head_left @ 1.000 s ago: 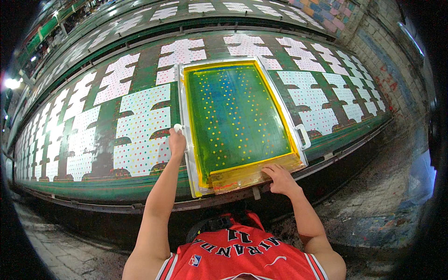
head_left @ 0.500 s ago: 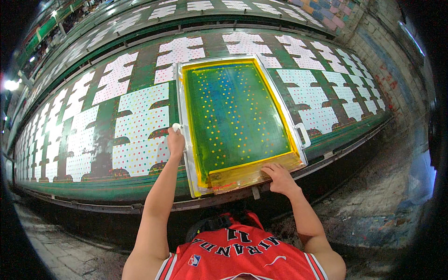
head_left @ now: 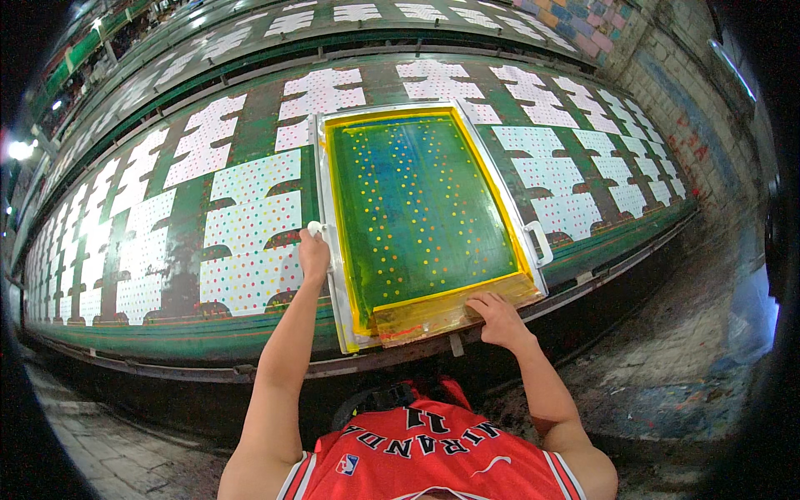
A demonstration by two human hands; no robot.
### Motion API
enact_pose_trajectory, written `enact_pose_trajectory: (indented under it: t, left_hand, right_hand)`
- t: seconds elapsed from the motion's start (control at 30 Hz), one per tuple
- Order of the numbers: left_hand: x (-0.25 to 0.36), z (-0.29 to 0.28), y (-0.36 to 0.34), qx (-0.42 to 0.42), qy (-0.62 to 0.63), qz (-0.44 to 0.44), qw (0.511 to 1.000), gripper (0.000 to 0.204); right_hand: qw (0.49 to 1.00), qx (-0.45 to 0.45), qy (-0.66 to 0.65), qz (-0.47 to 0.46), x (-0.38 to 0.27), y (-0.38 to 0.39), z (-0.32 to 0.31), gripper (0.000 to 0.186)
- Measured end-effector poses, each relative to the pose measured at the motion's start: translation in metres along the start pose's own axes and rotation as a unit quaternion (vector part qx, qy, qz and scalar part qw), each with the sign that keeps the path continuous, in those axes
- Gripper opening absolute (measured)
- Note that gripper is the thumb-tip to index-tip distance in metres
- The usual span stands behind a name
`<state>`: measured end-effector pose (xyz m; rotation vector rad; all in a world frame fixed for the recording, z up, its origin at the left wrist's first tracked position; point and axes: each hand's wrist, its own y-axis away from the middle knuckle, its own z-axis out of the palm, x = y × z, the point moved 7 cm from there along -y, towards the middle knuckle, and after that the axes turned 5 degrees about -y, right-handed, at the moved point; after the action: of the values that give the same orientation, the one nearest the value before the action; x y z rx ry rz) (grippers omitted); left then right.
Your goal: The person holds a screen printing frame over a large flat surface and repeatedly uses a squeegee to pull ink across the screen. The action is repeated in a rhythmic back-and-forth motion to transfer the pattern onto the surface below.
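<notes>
A screen-printing frame (head_left: pixel 506 198) with a green dotted mesh and yellow taped edges lies on the long printing table. At its left side my left hand (head_left: pixel 314 252) is closed around the frame's white handle (head_left: pixel 315 226). A wide, brownish squeegee (head_left: pixel 425 321) rests along the frame's near end. My right hand (head_left: pixel 498 317) grips its right part, fingers over the top edge and thumb out of sight. The frame's other white handle (head_left: pixel 542 242) sticks out on the right with no hand on it.
White polka-dotted fabric pieces (head_left: pixel 254 212) lie in rows on the green table (head_left: pixel 192 333), left and right of the frame. A metal rail (head_left: pixel 242 369) runs along the near edge. More tables (head_left: pixel 250 46) stand behind; a brick wall (head_left: pixel 667 75) rises at right.
</notes>
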<state>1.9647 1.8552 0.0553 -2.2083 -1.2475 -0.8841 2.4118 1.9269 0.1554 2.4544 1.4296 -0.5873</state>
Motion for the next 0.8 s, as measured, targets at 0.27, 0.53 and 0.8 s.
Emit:
enact_pose_trajectory:
  t: [0.27, 0.53, 0.8]
  left_hand:
    - [-0.0024, 0.003, -0.001, -0.006, -0.015, 0.008, 1.0, 0.028]
    - [-0.0008, 0.0022, -0.0015, -0.012, -0.028, -0.013, 0.999, 0.029]
    - [0.0023, -0.0009, 0.0039, -0.01, -0.023, -0.013, 1.0, 0.029]
  right_hand:
    - [1.0, 0.004, -0.002, 0.009, 0.0033, 0.0017, 0.0033, 0.058]
    - [1.0, 0.008, 0.005, 0.002, 0.0021, 0.0018, 0.0005, 0.057]
    - [1.0, 0.001, -0.006, 0.008, 0.0031, 0.0003, 0.0017, 0.057]
